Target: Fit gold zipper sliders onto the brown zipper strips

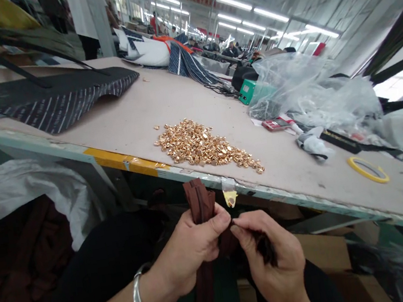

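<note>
My left hand (195, 240), a silver bangle on its wrist, is closed around a folded bundle of brown zipper tape (198, 199). More of the tape hangs below that fist. Close beside it, my right hand (272, 256) pinches a small dark end between thumb and forefinger, with dark brown material showing inside its curled fingers. Just above the fingertips, a yellow holder (230, 198) is fastened to the table edge with clear tape and carries a small metal piece. A heap of gold-coloured zipper sliders (200, 143) lies on the table beyond my hands.
On the table (117, 118) are a black striped panel (61, 99) at left, plus a clear plastic bag (301, 85), green box (247, 91) and yellow tape roll (368, 170) at right. A white sack (35, 181) holding brown material stands lower left. Cardboard (324, 252) is under the table.
</note>
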Tool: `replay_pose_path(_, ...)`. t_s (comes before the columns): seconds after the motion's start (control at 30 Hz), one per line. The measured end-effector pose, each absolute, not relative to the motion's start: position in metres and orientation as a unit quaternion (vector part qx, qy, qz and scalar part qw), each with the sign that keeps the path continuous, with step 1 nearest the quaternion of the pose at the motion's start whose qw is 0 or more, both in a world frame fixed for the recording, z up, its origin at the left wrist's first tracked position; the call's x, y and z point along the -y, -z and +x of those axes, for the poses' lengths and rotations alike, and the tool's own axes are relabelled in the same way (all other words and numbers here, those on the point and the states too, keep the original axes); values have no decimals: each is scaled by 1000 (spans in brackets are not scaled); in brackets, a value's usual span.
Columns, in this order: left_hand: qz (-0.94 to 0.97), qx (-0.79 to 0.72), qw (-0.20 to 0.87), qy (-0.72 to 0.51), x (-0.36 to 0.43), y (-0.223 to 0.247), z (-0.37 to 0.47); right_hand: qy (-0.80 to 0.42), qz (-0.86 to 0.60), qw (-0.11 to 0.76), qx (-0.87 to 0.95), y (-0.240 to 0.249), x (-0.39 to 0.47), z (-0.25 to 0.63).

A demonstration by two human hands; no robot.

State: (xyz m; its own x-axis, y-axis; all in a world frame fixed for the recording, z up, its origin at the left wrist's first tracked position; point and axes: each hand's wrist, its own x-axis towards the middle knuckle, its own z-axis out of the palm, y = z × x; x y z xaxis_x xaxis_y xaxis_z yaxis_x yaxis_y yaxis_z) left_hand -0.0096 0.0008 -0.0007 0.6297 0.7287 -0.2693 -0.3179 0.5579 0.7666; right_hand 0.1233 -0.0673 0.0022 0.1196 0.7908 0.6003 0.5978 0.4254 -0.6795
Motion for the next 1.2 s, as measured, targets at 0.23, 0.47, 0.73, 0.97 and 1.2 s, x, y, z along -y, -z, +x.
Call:
replay_pose_path(0.23, 309, -303, 860, -270, -1, -4, -10, -180, -567, 616, 517, 3, 66, 114)
replay_pose_path(0.47, 283, -310, 863, -281, -3, -6, -11, -456, -535, 641, 307, 6, 59, 116)
replay_pose_path(0.73, 302, -334, 846, -284, -12, -9, -10, -592, -447, 644, 184, -1, 56, 118)
replay_pose_path(0.97, 315, -354, 837, -275, -13, -11, -8, -601, -449, 637, 177, 1, 51, 116)
replay_pose_path(1.2, 329, -354, 830, -276, -15, -8, -4, -595, -454, 641, 172, -1, 46, 115)
